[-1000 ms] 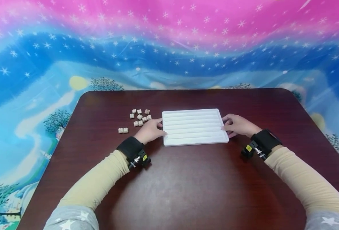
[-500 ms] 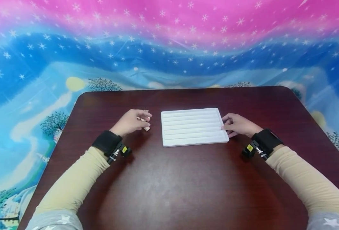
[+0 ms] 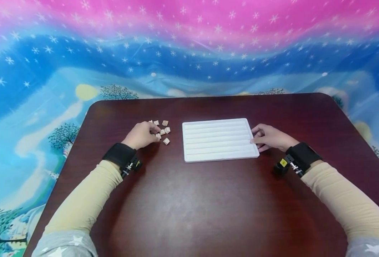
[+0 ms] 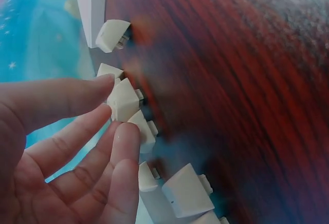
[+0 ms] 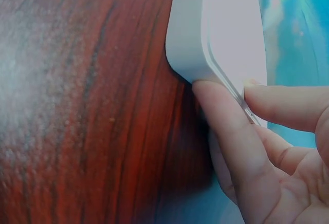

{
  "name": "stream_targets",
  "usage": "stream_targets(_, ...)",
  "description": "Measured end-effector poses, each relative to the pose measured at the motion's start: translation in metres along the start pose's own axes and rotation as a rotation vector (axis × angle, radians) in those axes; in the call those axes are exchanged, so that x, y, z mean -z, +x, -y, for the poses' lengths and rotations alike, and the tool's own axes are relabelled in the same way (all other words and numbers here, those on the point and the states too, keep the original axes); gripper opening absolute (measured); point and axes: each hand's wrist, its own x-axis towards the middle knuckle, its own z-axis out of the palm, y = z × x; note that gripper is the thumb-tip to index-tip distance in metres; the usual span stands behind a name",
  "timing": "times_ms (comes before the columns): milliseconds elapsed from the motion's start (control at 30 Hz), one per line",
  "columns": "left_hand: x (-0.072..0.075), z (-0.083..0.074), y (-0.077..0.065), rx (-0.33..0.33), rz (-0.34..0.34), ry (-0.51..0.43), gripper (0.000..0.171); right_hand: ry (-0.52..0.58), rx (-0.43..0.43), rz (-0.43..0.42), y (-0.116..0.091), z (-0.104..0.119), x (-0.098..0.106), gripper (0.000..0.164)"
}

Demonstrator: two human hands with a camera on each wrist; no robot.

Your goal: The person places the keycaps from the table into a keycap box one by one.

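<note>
Several cream keycaps (image 3: 166,141) lie in a loose cluster on the table, left of a white ridged tray (image 3: 221,159). Over this cluster is my left hand (image 3: 139,135), with thumb and index finger at a keycap (image 4: 125,100). They seem to pinch that keycap by its sides, and its stem shows beneath. The hand hides part of the cluster in the head view. At the tray's right end, my right hand (image 3: 271,138) grips the edge. Its thumb lies on the rim, and the fingers (image 5: 231,126) are at the side and underneath.
The dark wooden table (image 3: 189,200) extends in front of the tray and behind it. A patterned cloth (image 3: 189,46) hangs behind the table's far edge. One reddish keycap (image 3: 165,123) lies at the cluster's back right.
My left hand has let go of the tray's left edge, moved left to the keycaps and closed its fingers at one. The right hand has kept its grip on the tray.
</note>
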Motion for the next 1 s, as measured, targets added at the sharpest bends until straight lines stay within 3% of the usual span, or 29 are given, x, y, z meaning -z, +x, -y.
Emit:
stream_targets(600,-0.006,-0.004,0.008,0.059,-0.050,0.117,0.011,0.002,-0.004,-0.006,0.000,-0.001,0.000,0.053)
stream_targets(1000,-0.001,-0.011,0.002,0.045,-0.061,0.100,0.015,0.017,-0.015,0.003,-0.001,0.002,0.000,0.054)
